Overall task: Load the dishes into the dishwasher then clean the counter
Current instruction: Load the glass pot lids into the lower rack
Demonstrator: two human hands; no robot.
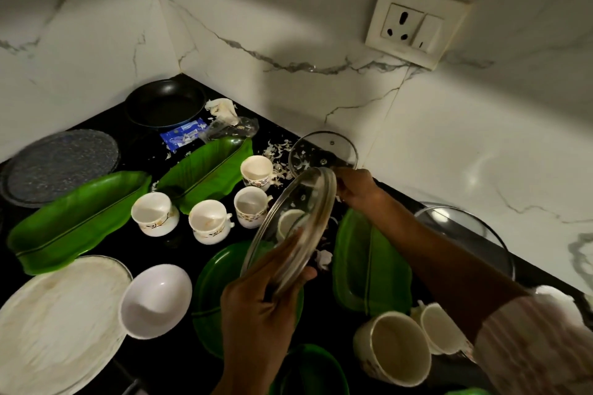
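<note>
My left hand (256, 308) grips the lower rim of a glass lid (298, 212), which is tilted up on edge over the black counter (179, 353). My right hand (356, 189) is curled at that lid's upper rim. A second glass lid (321, 147) lies flat just behind it, its edge meeting my right hand; which of the two lids this hand grips is unclear. Several white cups (154, 213) stand to the left, with a white bowl (157, 300) and a large white plate (54, 327) nearer me. A round green plate (211, 282) lies under the tilted lid.
Green leaf-shaped trays (77, 221) lie across the counter, one (372, 266) under my right arm. A black pan (165, 104) and a grey speckled plate (61, 160) sit by the corner. Peel scraps (276, 151), another glass lid (465, 231), two mugs (394, 349), a wall socket (414, 26).
</note>
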